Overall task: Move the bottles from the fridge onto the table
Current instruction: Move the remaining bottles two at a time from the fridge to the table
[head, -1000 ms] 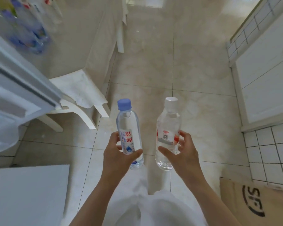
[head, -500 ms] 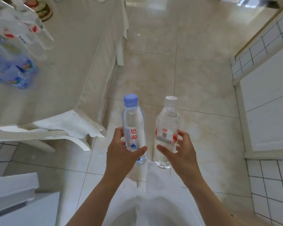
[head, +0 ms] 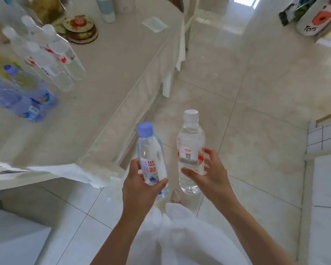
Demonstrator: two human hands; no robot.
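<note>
My left hand (head: 139, 186) grips a clear water bottle with a blue cap (head: 151, 157), held upright over the floor. My right hand (head: 208, 175) holds a second clear bottle with a white cap and a red label (head: 190, 150), also upright. Both bottles hang just right of the table (head: 107, 77), which is covered with a beige cloth. On the table's left part stand several white-capped bottles (head: 52, 54) and several blue-tinted bottles (head: 21, 96), blurred by motion.
A stack of round woven mats (head: 80, 29) and a pale cylinder container (head: 106, 8) sit at the table's far side. A white chair edge (head: 17, 178) juts out below the table. White cabinets (head: 325, 197) line the right. Tiled floor lies ahead.
The view has swung up and left, so the table top and its bottles fill more of the frame. Both hands still carry their bottles, now closer to the table's edge.
</note>
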